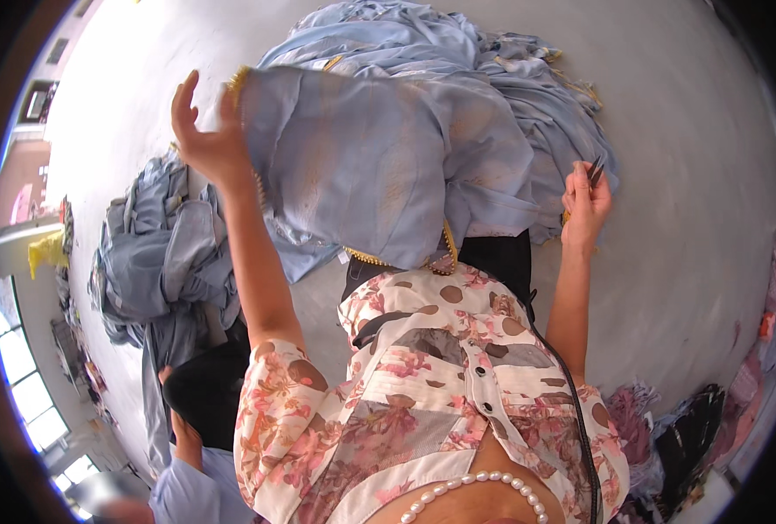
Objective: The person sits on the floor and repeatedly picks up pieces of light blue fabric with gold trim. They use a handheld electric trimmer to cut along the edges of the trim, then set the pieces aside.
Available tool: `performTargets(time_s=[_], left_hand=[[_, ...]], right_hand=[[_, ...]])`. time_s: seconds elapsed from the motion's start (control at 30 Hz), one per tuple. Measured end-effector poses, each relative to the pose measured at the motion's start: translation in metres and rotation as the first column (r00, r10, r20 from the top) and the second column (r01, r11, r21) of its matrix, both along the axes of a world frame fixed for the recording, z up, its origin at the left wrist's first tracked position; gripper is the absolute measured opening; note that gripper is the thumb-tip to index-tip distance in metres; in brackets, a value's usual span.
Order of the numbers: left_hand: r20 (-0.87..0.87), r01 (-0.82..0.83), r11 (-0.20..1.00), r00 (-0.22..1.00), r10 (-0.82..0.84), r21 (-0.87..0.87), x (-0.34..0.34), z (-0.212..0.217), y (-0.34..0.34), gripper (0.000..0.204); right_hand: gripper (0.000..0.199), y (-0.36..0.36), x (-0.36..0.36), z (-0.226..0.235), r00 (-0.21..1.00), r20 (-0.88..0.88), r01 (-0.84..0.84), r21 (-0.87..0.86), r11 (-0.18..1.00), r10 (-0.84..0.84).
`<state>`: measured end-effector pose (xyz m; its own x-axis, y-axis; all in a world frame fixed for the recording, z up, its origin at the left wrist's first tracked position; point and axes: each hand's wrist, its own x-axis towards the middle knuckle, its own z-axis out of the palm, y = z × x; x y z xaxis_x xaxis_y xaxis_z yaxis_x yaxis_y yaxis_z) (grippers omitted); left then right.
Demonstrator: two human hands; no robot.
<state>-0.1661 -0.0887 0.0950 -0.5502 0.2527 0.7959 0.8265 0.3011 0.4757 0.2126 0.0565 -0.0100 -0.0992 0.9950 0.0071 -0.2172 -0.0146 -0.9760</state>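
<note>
The pale blue, soft woven garment with a gold beaded trim (362, 166) lies draped across the person's lap at twelve o'clock from the floral blouse, on a smooth, light grey floor (693, 175). Its long axis runs roughly from nine to three o'clock, the trimmed edge lifted at the ten o'clock end and a second run of gold trim hanging along its lower hem at six o'clock. The cloth is thin and limp, creased into broad folds.

The left hand (204, 140) is raised at ten o'clock, fingers spread and loose, the garment's trimmed corner touching its palm side; whether it truly pinches the cloth cannot be told. The right hand (587, 203) at three o'clock is closed round a small dark metal snipping tool (595, 171), whose slim tips point up toward twelve o'clock.

Behind the garment, at twelve o'clock, sits a heaped pile of the same blue cloth (458, 52). At nine o'clock lies a rumpled pile of grey-blue garments (161, 262). At seven o'clock another person in a blue top (187, 489) sits low. Bright windows (21, 384) curve along the eight o'clock rim, and mixed coloured fabric scraps (693, 428) lie at four o'clock.
</note>
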Motion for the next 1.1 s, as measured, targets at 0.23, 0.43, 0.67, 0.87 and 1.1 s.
performTargets(time_s=[0.23, 0.43, 0.67, 0.87, 1.1], left_hand=[[0.333, 0.752, 0.243, 0.525, -0.784, -0.613, 0.194, -0.1, 0.01, 0.068], [0.355, 0.736, 0.304, 0.591, -0.724, -0.604, 0.133, -0.184, 0.056, 0.046], [0.71, 0.672, 0.614, 0.66, -0.244, -0.414, -0.001, -0.06, 0.112, 0.018], [0.788, 0.823, 0.335, 0.551, -0.273, -0.459, 0.001, -0.031, 0.107, 0.018], [0.725, 0.805, 0.133, 0.582, -0.367, -0.579, 0.029, -0.013, 0.093, 0.023]], right_hand=[[0.013, -0.004, 0.039, -0.073, 0.978, 0.155, 0.171, -0.194, 0.966, -0.142], [0.014, -0.026, 0.056, -0.109, 0.975, 0.186, 0.173, -0.294, 0.94, -0.121], [0.015, -0.024, 0.025, -0.106, 0.976, 0.22, 0.028, -0.107, 0.994, -0.004], [0.032, -0.01, -0.067, -0.064, 0.933, 0.357, -0.141, 0.225, 0.964, 0.053], [0.013, 0.057, -0.09, -0.098, 0.826, 0.563, -0.143, 0.157, 0.977, 0.03]])
